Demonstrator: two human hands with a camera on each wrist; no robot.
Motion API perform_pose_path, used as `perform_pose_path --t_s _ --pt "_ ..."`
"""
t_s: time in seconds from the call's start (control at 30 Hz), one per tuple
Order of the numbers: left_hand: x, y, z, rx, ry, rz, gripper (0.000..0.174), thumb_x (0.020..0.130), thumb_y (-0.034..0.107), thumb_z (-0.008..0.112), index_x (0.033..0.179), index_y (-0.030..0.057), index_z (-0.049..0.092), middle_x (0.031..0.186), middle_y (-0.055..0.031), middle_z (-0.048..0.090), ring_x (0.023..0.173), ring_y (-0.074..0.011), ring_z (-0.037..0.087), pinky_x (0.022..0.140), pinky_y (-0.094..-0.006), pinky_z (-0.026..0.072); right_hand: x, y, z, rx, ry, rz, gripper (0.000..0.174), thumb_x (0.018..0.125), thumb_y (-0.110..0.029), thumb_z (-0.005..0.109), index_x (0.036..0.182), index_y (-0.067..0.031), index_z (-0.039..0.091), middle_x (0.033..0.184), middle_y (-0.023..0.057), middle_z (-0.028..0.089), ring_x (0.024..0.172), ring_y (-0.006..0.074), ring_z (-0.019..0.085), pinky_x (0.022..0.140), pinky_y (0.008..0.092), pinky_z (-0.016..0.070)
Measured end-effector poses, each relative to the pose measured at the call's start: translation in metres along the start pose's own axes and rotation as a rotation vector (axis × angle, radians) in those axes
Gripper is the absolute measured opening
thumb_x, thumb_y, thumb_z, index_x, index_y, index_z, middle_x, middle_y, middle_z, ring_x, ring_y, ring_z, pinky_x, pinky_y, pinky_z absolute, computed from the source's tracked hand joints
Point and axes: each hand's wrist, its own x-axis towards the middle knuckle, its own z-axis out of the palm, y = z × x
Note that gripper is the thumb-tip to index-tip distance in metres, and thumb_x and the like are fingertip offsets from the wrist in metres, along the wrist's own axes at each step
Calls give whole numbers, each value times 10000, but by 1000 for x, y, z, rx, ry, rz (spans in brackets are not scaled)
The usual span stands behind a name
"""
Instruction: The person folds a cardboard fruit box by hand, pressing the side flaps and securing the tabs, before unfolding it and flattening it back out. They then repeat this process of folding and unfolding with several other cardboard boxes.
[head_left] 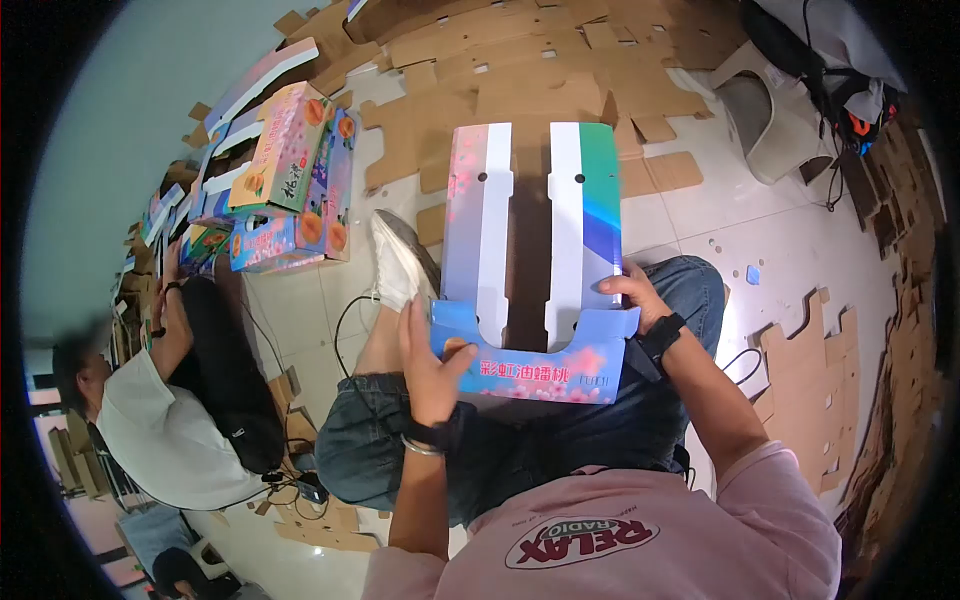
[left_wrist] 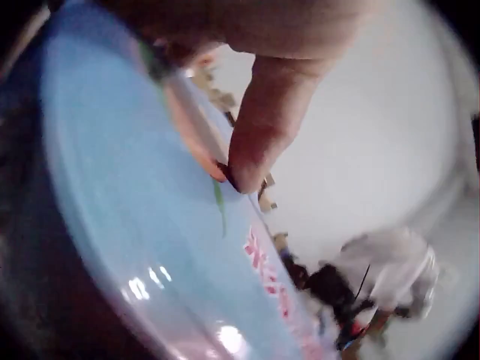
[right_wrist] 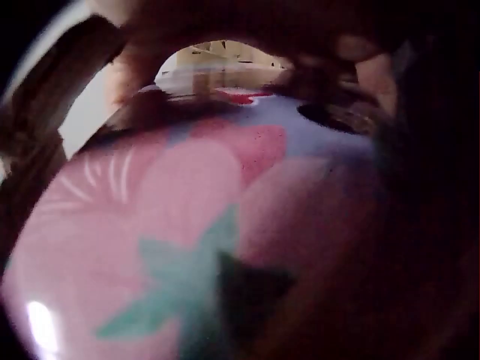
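A printed cardboard fruit box (head_left: pixel 465 245) lies across the person's lap, its two white-edged top flaps parted by a long gap. Its blue front panel (head_left: pixel 525 375), with pink blossoms and red lettering, faces the body. My left hand (head_left: pixel 430 365) grips the near left corner, thumb on the front panel and fingers along the side. At the near right corner, my right hand (head_left: pixel 642 296) holds the side beside a raised blue tab. In the left wrist view the thumb (left_wrist: pixel 266 127) presses at the edge of the blue panel. Pink blossom print (right_wrist: pixel 150 195) fills the right wrist view; the fingers there are mostly dark.
Similar fruit boxes (head_left: pixel 290 160) are stacked at the far left, near another seated person (head_left: pixel 180 430). Flattened brown cardboard (head_left: pixel 520 70) covers the floor ahead, with more (head_left: pixel 815 390) at right. A plastic stool (head_left: pixel 770 115) stands at the far right.
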Motion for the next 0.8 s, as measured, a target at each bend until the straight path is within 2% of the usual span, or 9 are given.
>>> perform_pose_path --t_s 0.03,0.1,0.13,0.2,0.33,0.43,0.57,0.6,0.8 --pt "-1 20 2 0 0 -1 768 755 212 733 1416 13 396 1265 -172 548 1224 -326 501 1072 -435 347 0 -1 -1 0 0 1 817 673 -222 748 1359 49 397 1066 166 608 907 253 639 791 373 555" --pt "-5 76 2 640 -131 404 640 786 190 732 1355 40 481 1165 -131 596 1112 -291 581 1093 -563 265 0 -1 -1 10 37 106 804 667 -218 752 1344 47 408 1039 158 604 869 242 633 739 382 565" --pt "-9 77 8 641 -129 401 640 786 190 732 1355 40 481 1165 -131 596 1112 -291 581 1093 -563 265 2 0 -2 8 34 107 804 667 -218 752 1344 47 408 1039 158 604 869 242 633 739 382 565" --pt "-19 77 16 348 -445 541 541 778 236 734 1268 82 568 1191 -114 595 1204 -302 526 1129 -618 22 6 3 -5 44 -18 80 766 676 -227 746 1320 41 430 1021 146 606 841 225 629 693 373 567" --pt "-40 91 3 352 -565 390 448 788 185 724 1215 119 607 1178 -54 604 1188 -244 539 1107 -660 22 6 4 -5 29 -28 79 728 692 -260 733 1298 30 451 1019 128 616 850 210 634 713 356 567" --pt "-59 97 -17 429 -553 407 463 780 156 730 1225 132 607 1186 -35 598 1185 -229 539 1104 -662 18 13 12 -10 -38 -22 24 723 702 -291 720 1293 31 456 1020 111 625 867 206 641 738 342 565" --pt "-92 101 -32 455 -570 338 577 782 194 736 1325 146 545 1303 -28 549 1281 -206 476 1094 -656 23 12 15 -9 -24 -37 -6 721 699 -298 716 1281 42 460 1021 99 631 882 195 646 760 334 565" --pt "-99 99 -36 497 -606 338 653 784 227 737 1383 153 489 1384 -28 501 1335 -198 426 1091 -651 19 12 15 -9 -30 -35 -9 718 697 -293 716 1276 47 460 1017 99 631 877 191 647 755 330 566" --pt "-122 95 -49 537 -656 299 708 786 271 734 1421 159 443 1452 -18 449 1363 -183 393 1090 -654 -11 12 19 -10 -59 -17 -8 740 692 -288 717 1288 56 446 1023 118 630 889 194 648 755 329 566"
